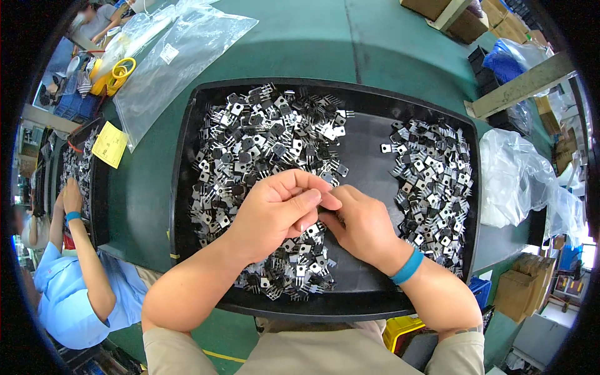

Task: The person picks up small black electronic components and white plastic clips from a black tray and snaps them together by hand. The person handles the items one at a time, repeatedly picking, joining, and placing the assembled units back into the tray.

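Observation:
Over the middle of a black tray [331,310], my two hands meet at the fingertips. My left hand [272,209] is closed, its thumb pressed against the bent fingers. My right hand [365,225], with a blue band on its wrist, is closed too, its fingertips against those of the left. Anything between the fingers is hidden or too small to name. Below and left of the hands spreads a large heap of transistors [247,144], black and silver with metal legs. A smaller heap of transistors [434,178] lies along the tray's right side.
A clear plastic bag [181,69] and a yellow note [110,144] lie left of the tray. More plastic bags [512,175] stand at its right. A co-worker in a blue shirt [87,294] works at another tray on the left. Cardboard boxes [525,284] stand at the right.

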Tool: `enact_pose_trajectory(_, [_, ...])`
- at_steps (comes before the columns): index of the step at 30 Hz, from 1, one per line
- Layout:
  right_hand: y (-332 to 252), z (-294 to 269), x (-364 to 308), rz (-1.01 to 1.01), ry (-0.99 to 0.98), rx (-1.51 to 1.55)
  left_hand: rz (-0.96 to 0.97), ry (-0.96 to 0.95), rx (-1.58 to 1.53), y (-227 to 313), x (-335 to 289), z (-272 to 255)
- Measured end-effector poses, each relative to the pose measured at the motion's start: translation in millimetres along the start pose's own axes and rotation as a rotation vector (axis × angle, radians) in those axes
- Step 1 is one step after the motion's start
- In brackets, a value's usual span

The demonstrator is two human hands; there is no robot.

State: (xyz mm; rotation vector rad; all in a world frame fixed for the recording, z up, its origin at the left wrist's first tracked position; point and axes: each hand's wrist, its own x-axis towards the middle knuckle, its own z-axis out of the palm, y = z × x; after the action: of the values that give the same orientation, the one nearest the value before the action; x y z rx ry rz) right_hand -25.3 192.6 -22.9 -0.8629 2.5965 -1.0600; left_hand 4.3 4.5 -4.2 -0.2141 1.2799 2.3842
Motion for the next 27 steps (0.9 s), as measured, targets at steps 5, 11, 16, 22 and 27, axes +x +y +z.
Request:
enact_pose_trajectory(5, [-7.1,-22.0,-0.2,0.125,-0.127,0.198,-0.038,0.006,-0.120,1.9,-1.1,1.8])
enact_pose_trajectory(11, [-14.8,-48.5,-10.0,-0.069,0.228,0.264,-0.072,0.081,0.032,6.9,-2.5,9.2])
enact_pose_trajectory(16, [-27.1,-37.0,-13.0,-0.180,0.002,0.097,-0.091,0.078,-0.027,4.6,-4.0,10.6])
enact_pose_trajectory(22, [-15.2,-24.5,-14.6,-0.249,0.102,0.280,-0.063,0.042,0.003,-0.2,-1.8,6.7])
enact_pose_trajectory(27, [-25.6,-34.7,-18.1,-0.031,0.022,0.514,-0.147,0.008,0.021,-0.7,-2.8,3.8])
